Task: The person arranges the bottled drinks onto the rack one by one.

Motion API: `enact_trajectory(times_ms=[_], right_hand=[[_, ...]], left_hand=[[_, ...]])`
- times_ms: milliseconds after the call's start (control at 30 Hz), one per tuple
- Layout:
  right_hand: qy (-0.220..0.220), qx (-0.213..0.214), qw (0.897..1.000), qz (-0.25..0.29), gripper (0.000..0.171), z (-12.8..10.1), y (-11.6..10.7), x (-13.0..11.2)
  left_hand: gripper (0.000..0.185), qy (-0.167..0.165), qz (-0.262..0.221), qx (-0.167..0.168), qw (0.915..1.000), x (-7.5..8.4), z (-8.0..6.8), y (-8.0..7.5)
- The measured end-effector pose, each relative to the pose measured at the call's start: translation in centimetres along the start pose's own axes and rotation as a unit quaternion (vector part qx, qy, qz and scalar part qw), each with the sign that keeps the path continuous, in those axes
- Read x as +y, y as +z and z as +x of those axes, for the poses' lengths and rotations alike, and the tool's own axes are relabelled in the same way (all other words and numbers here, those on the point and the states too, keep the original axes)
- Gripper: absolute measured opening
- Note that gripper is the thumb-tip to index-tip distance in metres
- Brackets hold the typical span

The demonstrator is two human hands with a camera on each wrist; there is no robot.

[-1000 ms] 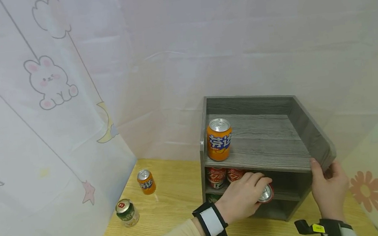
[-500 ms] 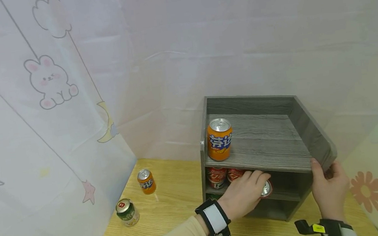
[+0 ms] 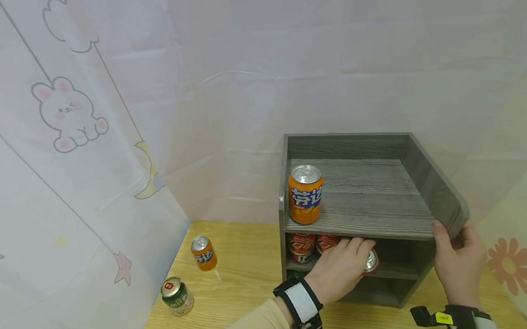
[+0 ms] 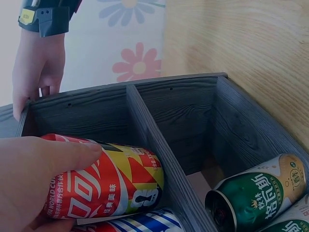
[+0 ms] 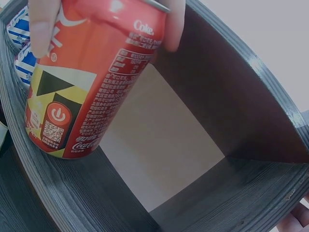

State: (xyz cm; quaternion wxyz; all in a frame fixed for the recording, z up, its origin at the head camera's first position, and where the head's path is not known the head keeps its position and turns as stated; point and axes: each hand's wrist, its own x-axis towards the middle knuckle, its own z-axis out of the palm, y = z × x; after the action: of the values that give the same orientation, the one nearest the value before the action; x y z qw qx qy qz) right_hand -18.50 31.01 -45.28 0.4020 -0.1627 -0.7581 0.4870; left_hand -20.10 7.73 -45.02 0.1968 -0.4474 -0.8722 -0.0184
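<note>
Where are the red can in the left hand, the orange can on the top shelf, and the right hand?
red can (image 5: 91,72), right wrist view, label side.
orange can (image 3: 306,195), head view, blue lettering.
right hand (image 3: 457,262), head view, back of hand.

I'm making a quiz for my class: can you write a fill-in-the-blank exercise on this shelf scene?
1. The left hand holds a ____ cola can in the grey wooden shelf unit.
2. The right hand grips the unit's ____ front corner.
3. The orange soda can stands on the ____ shelf.
4. ____ small cans stand on the wooden table.

Missing: red; right; top; two
</note>
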Motion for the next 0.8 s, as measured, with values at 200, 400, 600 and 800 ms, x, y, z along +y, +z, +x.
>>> enact_trajectory(times_ms=[200,400,600,800], right_hand=[[-0.002,0.001,1.0,-0.002,0.035,-0.1,-0.02,-0.07],[-0.002,0.0,1.0,-0.004,0.034,-0.13,-0.05,-0.02],[0.001,-0.003,1.0,-0.001,0.033,-0.09,-0.04,0.1],[0.01,-0.009,1.0,0.0,0.035,-0.09,-0.05,0.06]], left_hand=[[0.06,-0.01,0.007,-0.005,0.9999,0.17,0.23,0.03],[0.055,-0.006,0.036,-0.008,0.9993,0.37,0.32,0.08],[0.059,-0.007,0.08,-0.006,0.9967,0.45,0.39,0.22],[0.07,-0.008,0.133,0.002,0.9911,0.32,0.42,0.43]])
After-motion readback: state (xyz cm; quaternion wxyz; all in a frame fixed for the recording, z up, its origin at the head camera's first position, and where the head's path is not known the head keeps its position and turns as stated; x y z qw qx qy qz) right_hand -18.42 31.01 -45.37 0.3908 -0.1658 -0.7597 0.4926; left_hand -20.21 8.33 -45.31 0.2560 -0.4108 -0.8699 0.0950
